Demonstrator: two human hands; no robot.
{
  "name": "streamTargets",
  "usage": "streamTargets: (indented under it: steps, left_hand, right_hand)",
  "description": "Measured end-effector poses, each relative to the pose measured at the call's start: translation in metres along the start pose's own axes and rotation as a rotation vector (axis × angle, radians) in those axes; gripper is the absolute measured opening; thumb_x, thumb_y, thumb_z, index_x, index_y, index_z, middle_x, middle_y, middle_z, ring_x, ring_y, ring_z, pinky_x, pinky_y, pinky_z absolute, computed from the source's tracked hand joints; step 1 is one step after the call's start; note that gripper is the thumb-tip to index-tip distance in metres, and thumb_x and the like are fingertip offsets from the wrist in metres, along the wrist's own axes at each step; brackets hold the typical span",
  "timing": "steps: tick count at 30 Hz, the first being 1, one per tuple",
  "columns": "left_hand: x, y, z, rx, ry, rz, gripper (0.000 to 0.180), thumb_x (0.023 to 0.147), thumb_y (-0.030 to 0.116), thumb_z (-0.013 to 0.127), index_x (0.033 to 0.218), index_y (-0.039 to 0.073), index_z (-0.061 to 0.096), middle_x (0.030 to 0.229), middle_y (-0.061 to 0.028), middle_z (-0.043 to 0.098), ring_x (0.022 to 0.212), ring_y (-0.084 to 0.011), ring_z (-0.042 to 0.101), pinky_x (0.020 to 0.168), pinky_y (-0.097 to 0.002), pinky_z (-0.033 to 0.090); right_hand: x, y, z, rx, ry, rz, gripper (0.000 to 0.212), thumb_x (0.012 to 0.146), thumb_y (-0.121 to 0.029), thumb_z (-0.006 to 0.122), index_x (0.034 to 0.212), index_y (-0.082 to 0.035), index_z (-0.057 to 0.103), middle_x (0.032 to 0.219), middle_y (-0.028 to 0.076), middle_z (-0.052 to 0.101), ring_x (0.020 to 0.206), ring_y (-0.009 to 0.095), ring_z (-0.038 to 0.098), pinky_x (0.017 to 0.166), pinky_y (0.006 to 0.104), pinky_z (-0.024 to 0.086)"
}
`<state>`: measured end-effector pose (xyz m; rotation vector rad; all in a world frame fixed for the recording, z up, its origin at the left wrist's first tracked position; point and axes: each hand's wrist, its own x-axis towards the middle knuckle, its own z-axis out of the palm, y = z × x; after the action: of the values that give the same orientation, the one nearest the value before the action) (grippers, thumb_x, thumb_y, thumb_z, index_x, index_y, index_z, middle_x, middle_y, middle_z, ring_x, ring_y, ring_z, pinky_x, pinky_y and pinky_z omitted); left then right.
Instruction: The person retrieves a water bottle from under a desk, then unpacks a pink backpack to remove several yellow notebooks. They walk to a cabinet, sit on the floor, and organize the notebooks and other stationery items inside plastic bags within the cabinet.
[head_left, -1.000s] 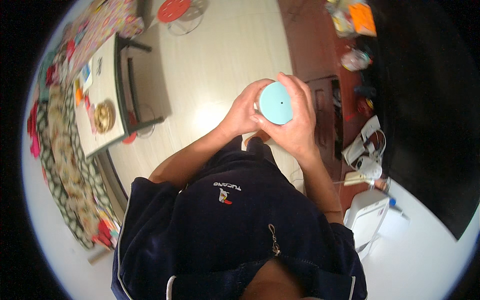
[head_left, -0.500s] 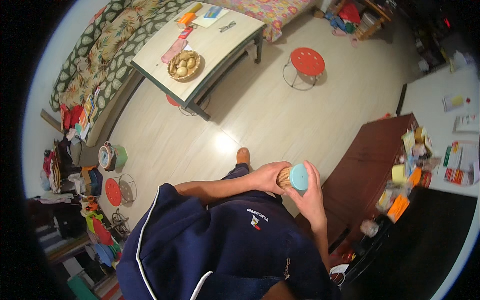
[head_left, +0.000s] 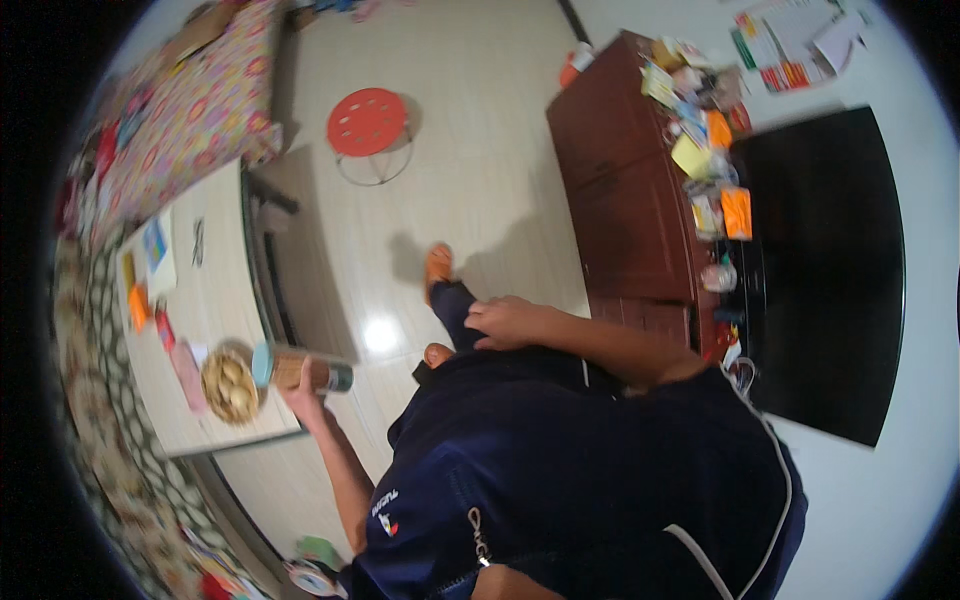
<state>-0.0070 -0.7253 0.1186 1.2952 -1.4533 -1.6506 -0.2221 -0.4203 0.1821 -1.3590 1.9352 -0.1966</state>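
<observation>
My left hand (head_left: pixel 302 398) is closed around the middle of a clear jar (head_left: pixel 286 368) filled with thin brown sticks that look like toothpicks. The jar lies on its side, its turquoise lid (head_left: pixel 262 365) pointing left and a dark end to the right. The lid end overlaps the rim of a round woven basket (head_left: pixel 212 395) of potato-like things on the table; whether they touch, I cannot tell. Over my thigh hangs my right hand (head_left: pixel 510 322), its fingers curled in, with nothing visible in them.
The pale table (head_left: pixel 215 290) at left also bears eyeglasses (head_left: pixel 198 242) and a pink cloth (head_left: pixel 187 378). A red round stool (head_left: pixel 368 122) stands ahead on the floor. To the right are a dark red cabinet (head_left: pixel 635 210) with clutter on top and a large black screen (head_left: pixel 825 280).
I have turned and stand nearer the table. The jar, earlier between both hands at my front, is now in my left hand out at the table's edge; my right hand has come away from it.
</observation>
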Motion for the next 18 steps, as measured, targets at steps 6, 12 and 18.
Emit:
streamTargets:
  steps: [6, 12, 18]
  left_hand:
    - [0.079, -0.019, 0.005, -0.074, 0.135, -0.089, 0.058, 0.071, 0.007, 0.071, 0.120, -0.001, 0.040, 0.113, -0.0129, 0.051, 0.097, -0.0237, 0.054, 0.081, -0.0368, 0.048]
    - [0.178, -0.021, -0.002, -0.053, 0.411, -0.114, 0.053, 0.067, 0.002, 0.073, 0.114, -0.001, 0.048, 0.107, -0.0125, 0.056, 0.089, -0.0243, 0.059, 0.075, -0.0386, 0.052]
    - [0.280, -0.028, -0.012, 0.093, 0.729, -0.123, 0.055, 0.066, 0.008, 0.075, 0.110, -0.006, 0.045, 0.108, -0.0143, 0.054, 0.095, -0.0286, 0.056, 0.079, -0.0463, 0.054]
  right_hand:
    - [0.115, 0.046, -0.060, 0.023, -0.015, -0.017, 0.031, 0.077, -0.029, 0.059, 0.095, -0.004, 0.055, 0.098, 0.015, 0.054, 0.092, 0.033, 0.055, 0.076, 0.0421, 0.046]
    - [0.200, 0.075, -0.151, 0.000, 0.041, -0.030, 0.033, 0.076, -0.028, 0.060, 0.096, -0.002, 0.057, 0.094, 0.017, 0.057, 0.094, 0.033, 0.053, 0.079, 0.0446, 0.045]
    - [0.228, 0.087, -0.179, 0.061, -0.071, 0.155, 0.033, 0.079, -0.031, 0.056, 0.100, -0.006, 0.056, 0.099, 0.016, 0.056, 0.092, 0.035, 0.054, 0.079, 0.0441, 0.044]
